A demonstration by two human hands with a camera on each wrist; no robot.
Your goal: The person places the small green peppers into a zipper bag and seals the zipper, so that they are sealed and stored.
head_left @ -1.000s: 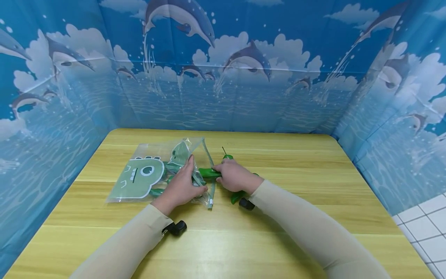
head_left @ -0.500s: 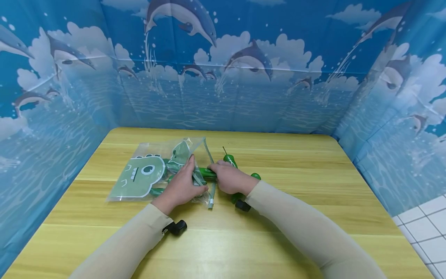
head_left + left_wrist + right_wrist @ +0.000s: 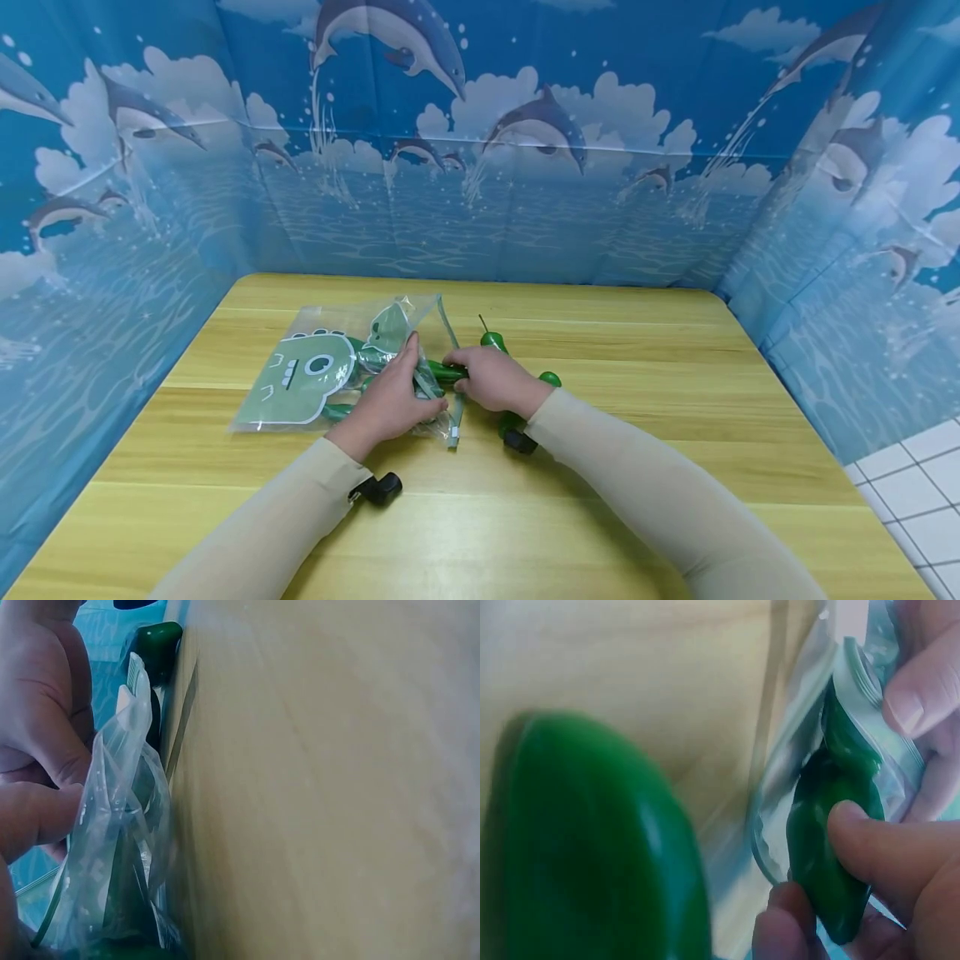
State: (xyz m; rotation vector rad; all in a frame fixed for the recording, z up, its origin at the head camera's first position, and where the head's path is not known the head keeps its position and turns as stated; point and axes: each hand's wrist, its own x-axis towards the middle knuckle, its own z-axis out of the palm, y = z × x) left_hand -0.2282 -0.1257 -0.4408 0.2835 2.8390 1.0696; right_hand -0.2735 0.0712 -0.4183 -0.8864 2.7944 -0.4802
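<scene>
A clear zip bag [image 3: 296, 392] printed with a pale green one-eyed cartoon lies on its side, its mouth facing right. Several green peppers show through the plastic. My left hand [image 3: 386, 410] grips the bag's edge by the mouth, thumb and fingers pinching the plastic. At the opening, my right hand [image 3: 495, 380] pinches a green chili pepper [image 3: 814, 829], whose far end is inside the bag, tip still between thumb and fingers. Beyond that hand lies another pepper with a long stem [image 3: 492, 340]. In the right wrist view, a large blurred green pepper [image 3: 604, 847] fills the lower left.
The pale wooden table [image 3: 480, 533] carries everything. A round green pepper end [image 3: 551, 379] shows beside the right wrist. Black wrist cameras sit under the left sleeve [image 3: 386, 490] and right sleeve [image 3: 520, 442]. A blue dolphin-print curtain [image 3: 480, 208] encloses the table's back and sides.
My right hand has moved a little left, pushing the held pepper further into the bag mouth. More of the peppers behind it now shows. My left hand and the bag have hardly moved.
</scene>
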